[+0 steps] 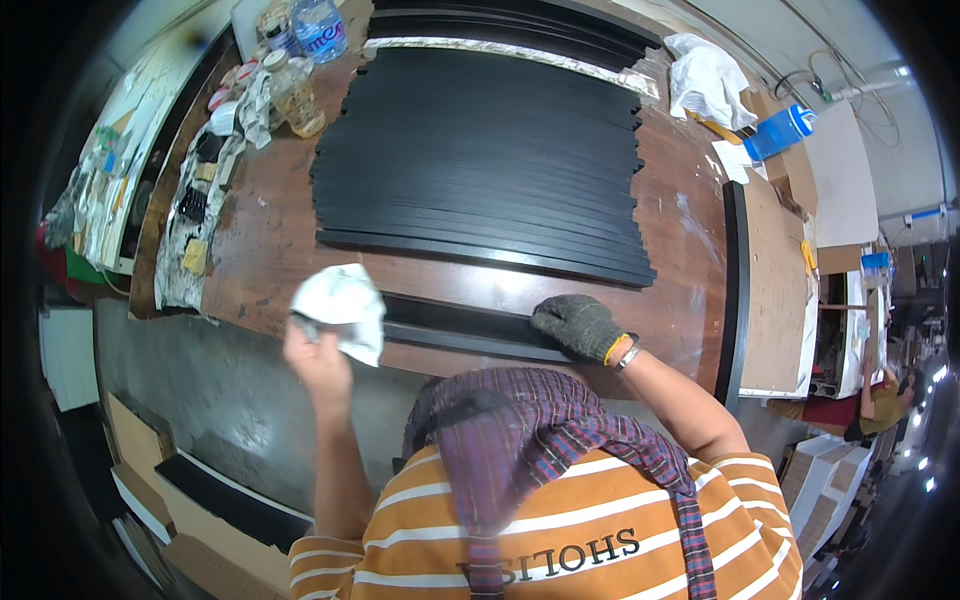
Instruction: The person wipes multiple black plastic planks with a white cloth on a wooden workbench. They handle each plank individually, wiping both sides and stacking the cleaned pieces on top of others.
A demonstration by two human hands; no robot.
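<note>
A crumpled white cloth (350,298) is pinched in my bare left hand (318,360), over the left end of a long black strip (455,335). This strip lies along the near edge of the brown table. My right hand (575,325), in a dark grey glove with a yellow cuff, is closed around the strip near its right end; its fingertips are partly hidden. Just beyond both hands, many similar black strips (480,165) lie side by side in a broad block with uneven ends.
More black strips lie at the far edge. A jar (293,95) and a water bottle (320,30) stand at the far left. A white cloth bundle (708,75) and a blue bottle (780,132) sit far right, and a black bar (734,290) runs along the table's right side.
</note>
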